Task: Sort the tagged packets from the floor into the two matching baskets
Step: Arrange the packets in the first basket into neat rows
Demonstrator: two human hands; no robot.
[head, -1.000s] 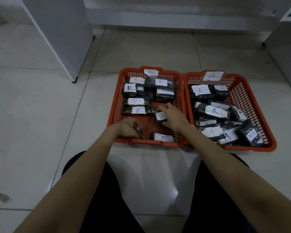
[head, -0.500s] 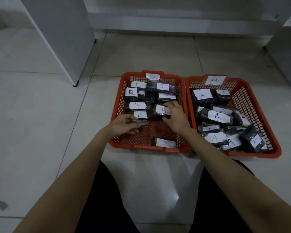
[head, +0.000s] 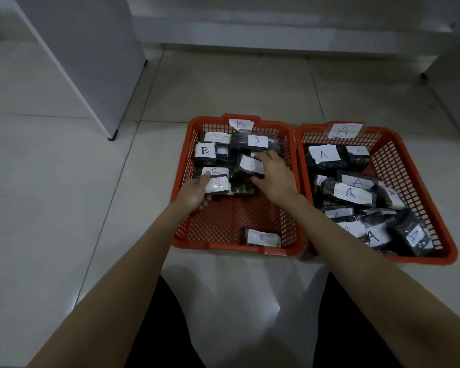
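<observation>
Two orange baskets stand side by side on the tiled floor. The left basket (head: 231,247) carries a B tag, the right basket (head: 422,257) an A tag. Both hold several dark packets with white labels. My left hand (head: 195,192) grips a labelled packet (head: 218,185) in the left part of the B basket, thumb on top. My right hand (head: 272,173) holds a B packet (head: 251,166) over the middle of the same basket. A lone B packet (head: 262,237) lies at the basket's near edge.
A white cabinet panel (head: 91,62) stands on the floor at the back left, with another white unit (head: 457,83) at the far right. My dark-clothed knees (head: 170,341) frame the bare tiles just in front of the baskets.
Both hands have moved away from me, deeper into the B basket. The right hand carried its B packet toward the back pile; the left hand now shows a labelled packet in its grip.
</observation>
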